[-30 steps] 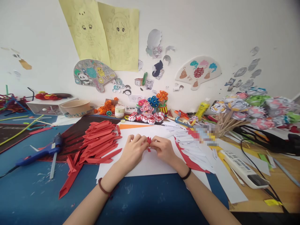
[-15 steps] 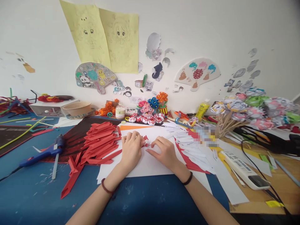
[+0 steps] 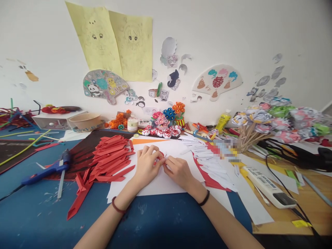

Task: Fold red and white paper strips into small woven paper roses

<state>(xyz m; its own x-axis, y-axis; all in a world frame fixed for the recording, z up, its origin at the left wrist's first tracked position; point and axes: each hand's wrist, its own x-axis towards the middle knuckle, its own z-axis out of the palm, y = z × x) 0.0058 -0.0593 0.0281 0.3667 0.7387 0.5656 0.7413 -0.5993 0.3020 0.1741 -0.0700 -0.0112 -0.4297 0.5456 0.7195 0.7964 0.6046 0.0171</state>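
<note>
A small red-and-white paper flower (image 3: 162,154), mostly covered by fingers, is pinched above the white paper sheets (image 3: 155,188). My left hand (image 3: 148,165) is closed around its left side, thumb and fingertips meeting. From the right, my right hand (image 3: 178,171) has its thumb and index finger pressed together at the flower's edge, touching the left fingertips. Folded red paper strips (image 3: 110,157) lie in a heap left of my left hand. Folded white paper strips (image 3: 207,159) are spread out to the right of my right hand.
A blue hot glue gun (image 3: 53,169) lies on the left. Finished red-and-white paper flowers (image 3: 167,132) stand in a row behind the sheets. At right are a white power strip (image 3: 268,186) with its cable and a bunch of paper flowers on sticks (image 3: 259,119).
My right hand has moved left and closed in on the flower, its fingertips now meeting the left hand's. The left hand has tilted slightly and covers more of the flower.
</note>
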